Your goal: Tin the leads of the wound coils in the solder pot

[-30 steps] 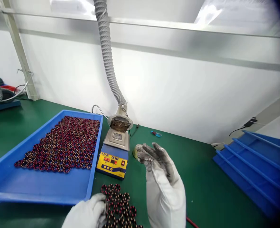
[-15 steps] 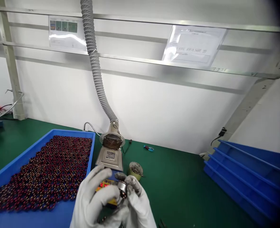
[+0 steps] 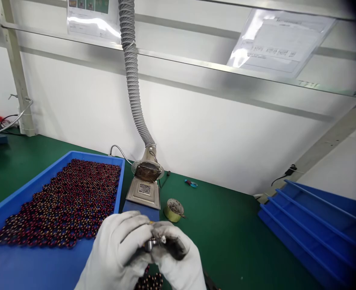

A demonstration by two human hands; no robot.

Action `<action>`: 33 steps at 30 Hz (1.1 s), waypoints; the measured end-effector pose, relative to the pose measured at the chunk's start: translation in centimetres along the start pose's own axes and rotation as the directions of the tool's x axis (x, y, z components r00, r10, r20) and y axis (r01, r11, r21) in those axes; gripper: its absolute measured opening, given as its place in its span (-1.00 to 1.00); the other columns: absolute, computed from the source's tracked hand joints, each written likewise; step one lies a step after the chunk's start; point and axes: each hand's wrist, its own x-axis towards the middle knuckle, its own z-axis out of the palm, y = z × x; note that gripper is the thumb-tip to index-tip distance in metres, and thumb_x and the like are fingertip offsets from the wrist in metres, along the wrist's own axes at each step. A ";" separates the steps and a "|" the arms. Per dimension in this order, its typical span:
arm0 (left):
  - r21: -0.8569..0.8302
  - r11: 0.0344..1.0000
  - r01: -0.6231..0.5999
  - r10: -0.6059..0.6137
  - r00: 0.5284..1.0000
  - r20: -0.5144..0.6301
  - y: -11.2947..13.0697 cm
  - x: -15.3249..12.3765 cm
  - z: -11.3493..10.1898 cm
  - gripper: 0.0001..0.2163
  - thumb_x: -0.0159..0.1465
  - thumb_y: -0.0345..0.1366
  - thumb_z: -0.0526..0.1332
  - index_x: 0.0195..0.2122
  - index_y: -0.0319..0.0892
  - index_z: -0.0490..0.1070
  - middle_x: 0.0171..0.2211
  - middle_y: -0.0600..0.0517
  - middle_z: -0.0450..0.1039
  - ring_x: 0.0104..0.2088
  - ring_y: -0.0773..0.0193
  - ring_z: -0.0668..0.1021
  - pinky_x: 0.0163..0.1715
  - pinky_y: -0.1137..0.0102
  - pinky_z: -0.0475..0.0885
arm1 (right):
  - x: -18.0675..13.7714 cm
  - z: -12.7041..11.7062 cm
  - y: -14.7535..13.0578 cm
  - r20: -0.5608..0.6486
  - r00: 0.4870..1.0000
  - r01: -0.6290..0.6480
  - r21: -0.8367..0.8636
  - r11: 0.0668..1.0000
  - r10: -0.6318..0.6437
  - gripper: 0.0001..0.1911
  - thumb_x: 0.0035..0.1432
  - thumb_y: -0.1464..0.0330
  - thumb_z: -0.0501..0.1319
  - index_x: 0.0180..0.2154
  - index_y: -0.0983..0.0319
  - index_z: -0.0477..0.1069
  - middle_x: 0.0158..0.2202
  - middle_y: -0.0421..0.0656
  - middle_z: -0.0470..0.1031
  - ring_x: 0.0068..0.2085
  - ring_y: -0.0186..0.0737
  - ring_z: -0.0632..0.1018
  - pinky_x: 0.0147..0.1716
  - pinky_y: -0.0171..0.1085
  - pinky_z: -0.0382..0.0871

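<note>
My left hand, in a white glove, is closed with thumb and fingers around a small shiny metal cylindrical part. My right hand, gloved too and with dark-stained fingertips, is closed against the same part from the other side. The fingers cover most of it. Just under the hands, at the bottom edge, several small dark ring-shaped parts with gold dots show. A blue tray on the left holds many similar dark rings with red and gold marks.
Beyond the hands stands a metal fume extractor with a grey hose. A round tin of dark bits sits beside it. Farther back lie small blue-handled cutters. Stacked blue trays lean at the right.
Both hands have closed in more tightly around the metal part, hiding more of it. The camera view has shifted, revealing dark rings below the hands.
</note>
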 end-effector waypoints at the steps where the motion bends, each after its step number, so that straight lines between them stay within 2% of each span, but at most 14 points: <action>1: 0.033 0.999 -0.021 0.021 1.000 -0.009 0.1 0.1 -0.1 -0.78 0.25 -0.30 0.08 -0.09 -0.18 0.34 -0.18 -0.04 0.50 -0.10 0.18 0.46 -0.17 0.26 0.44 | 0.0 0.1 0.0 -0.012 1.000 0.028 -0.011 1.000 -0.028 -0.87 -0.16 0.47 0.35 -0.48 0.16 0.49 -0.44 -0.16 0.52 -0.37 -0.17 0.53 -0.37 -0.27 0.45; 5: 0.149 0.984 -0.097 0.104 0.994 -0.039 0.6 0.8 -0.2 -0.81 0.26 -0.36 0.05 -0.16 -0.20 0.38 -0.20 0.00 0.53 -0.11 0.16 0.46 -0.18 0.25 0.37 | 0.1 0.4 0.9 -0.142 0.989 0.051 0.059 0.997 -0.042 -0.95 -0.09 0.35 0.34 -0.53 0.16 0.50 -0.43 -0.13 0.52 -0.32 -0.15 0.54 -0.32 -0.25 0.44; 7: 0.185 0.975 -0.127 0.136 0.990 -0.034 0.8 1.2 -0.1 -0.80 0.28 -0.39 0.00 -0.19 -0.20 0.40 -0.22 0.04 0.55 -0.12 0.19 0.47 -0.18 0.27 0.36 | 0.0 0.1 1.2 -0.205 0.975 -0.037 0.215 0.976 0.083 -0.87 -0.07 0.26 0.33 -0.54 0.16 0.51 -0.44 -0.13 0.53 -0.34 -0.16 0.55 -0.31 -0.23 0.44; 9: 0.193 0.973 -0.126 0.136 0.990 -0.040 0.8 1.4 0.0 -0.79 0.28 -0.40 -0.02 -0.22 -0.19 0.40 -0.24 0.06 0.55 -0.13 0.22 0.48 -0.19 0.29 0.36 | -0.1 -0.3 1.0 -0.223 0.948 -0.125 0.398 0.909 0.228 -0.84 -0.06 0.18 0.32 -0.48 0.12 0.52 -0.41 -0.14 0.56 -0.32 -0.16 0.56 -0.28 -0.20 0.45; 11: 0.171 0.980 -0.105 0.115 0.992 -0.053 0.7 1.3 0.1 -0.82 0.27 -0.38 0.03 -0.23 -0.20 0.41 -0.24 0.05 0.55 -0.13 0.20 0.48 -0.19 0.28 0.36 | -0.2 -0.7 0.4 -0.260 0.927 -0.126 0.464 0.877 0.271 -0.86 -0.07 0.18 0.32 -0.42 0.07 0.52 -0.35 -0.18 0.58 -0.28 -0.18 0.56 -0.22 -0.20 0.44; 13: 0.137 0.987 -0.080 0.089 0.994 -0.060 0.5 1.1 0.2 -0.84 0.25 -0.37 0.07 -0.21 -0.19 0.40 -0.23 0.03 0.55 -0.11 0.18 0.47 -0.17 0.26 0.36 | -0.2 -1.1 -0.1 -0.260 0.939 -0.111 0.393 0.913 0.226 -0.82 -0.13 0.21 0.37 -0.38 0.06 0.52 -0.35 -0.18 0.58 -0.28 -0.18 0.56 -0.25 -0.23 0.44; 16: 0.096 0.994 -0.060 0.066 0.996 -0.055 0.3 0.9 0.2 -0.85 0.25 -0.35 0.08 -0.19 -0.17 0.38 -0.22 0.03 0.54 -0.10 0.18 0.46 -0.16 0.26 0.37 | 0.0 -1.1 -0.7 -0.053 0.976 -0.197 0.179 0.964 0.210 -0.67 -0.24 0.32 0.43 -0.30 0.15 0.53 -0.38 -0.11 0.57 -0.38 -0.16 0.55 -0.35 -0.23 0.46; 18: 0.101 0.992 -0.070 0.076 0.996 -0.053 0.3 0.9 0.1 -0.84 0.26 -0.34 0.06 -0.19 -0.17 0.38 -0.23 0.02 0.54 -0.11 0.18 0.46 -0.17 0.27 0.38 | 0.2 -0.9 -0.6 0.022 0.984 -0.177 0.062 0.982 0.175 -0.75 -0.23 0.39 0.42 -0.37 0.19 0.54 -0.43 -0.12 0.55 -0.43 -0.17 0.54 -0.39 -0.23 0.46; 21: 0.128 0.988 -0.090 0.099 0.993 -0.066 0.5 1.2 0.0 -0.85 0.26 -0.35 0.05 -0.22 -0.19 0.39 -0.23 0.03 0.55 -0.12 0.19 0.47 -0.17 0.27 0.36 | 0.2 -0.6 -0.2 -0.105 0.994 0.010 -0.016 1.000 -0.012 -0.91 -0.20 0.46 0.38 -0.57 0.19 0.51 -0.55 -0.18 0.49 -0.51 -0.24 0.50 -0.51 -0.31 0.42; 24: 0.124 0.990 -0.065 0.074 0.995 -0.067 0.6 1.5 -0.1 -0.85 0.27 -0.37 0.04 -0.26 -0.19 0.39 -0.25 0.07 0.55 -0.13 0.22 0.46 -0.16 0.30 0.33 | -0.1 -0.9 -0.1 -0.307 0.946 0.118 0.023 0.993 -0.106 -0.92 -0.17 0.42 0.38 -0.58 0.19 0.50 -0.59 -0.19 0.48 -0.54 -0.26 0.50 -0.56 -0.34 0.40; 26: 0.113 0.993 -0.045 0.052 0.997 -0.058 0.6 1.5 -0.1 -0.86 0.26 -0.38 0.06 -0.26 -0.19 0.40 -0.25 0.08 0.54 -0.12 0.23 0.46 -0.14 0.30 0.31 | -0.4 -1.2 -0.4 -0.426 0.902 0.113 0.080 0.990 -0.068 -0.94 -0.14 0.38 0.38 -0.52 0.17 0.52 -0.55 -0.18 0.51 -0.51 -0.25 0.52 -0.52 -0.33 0.43; 28: 0.110 0.994 -0.028 0.035 0.998 -0.058 0.6 1.5 -0.1 -0.88 0.24 -0.38 0.09 -0.26 -0.20 0.40 -0.25 0.07 0.54 -0.12 0.22 0.45 -0.13 0.29 0.30 | -0.7 -0.9 -0.5 -0.461 0.887 0.035 0.125 0.992 0.027 -0.85 -0.14 0.35 0.39 -0.41 0.14 0.52 -0.46 -0.18 0.56 -0.45 -0.24 0.55 -0.44 -0.31 0.46; 31: 0.137 0.990 -0.015 0.024 0.998 -0.066 0.5 1.3 0.0 -0.86 0.21 -0.41 0.12 -0.22 -0.21 0.39 -0.23 0.05 0.54 -0.11 0.20 0.44 -0.11 0.27 0.29 | -0.7 0.3 -0.1 -0.325 0.927 -0.142 0.164 0.976 0.189 -0.69 -0.17 0.29 0.40 -0.28 0.14 0.51 -0.31 -0.11 0.58 -0.33 -0.14 0.57 -0.31 -0.22 0.47; 33: 0.151 0.988 -0.016 0.027 0.997 -0.077 0.4 1.3 0.0 -0.84 0.19 -0.43 0.12 -0.20 -0.23 0.39 -0.22 0.03 0.54 -0.11 0.19 0.44 -0.11 0.26 0.29 | -0.6 1.1 0.8 -0.219 0.938 -0.224 0.204 0.953 0.268 -0.69 -0.19 0.27 0.40 -0.30 0.17 0.52 -0.30 -0.07 0.58 -0.29 -0.09 0.57 -0.27 -0.17 0.47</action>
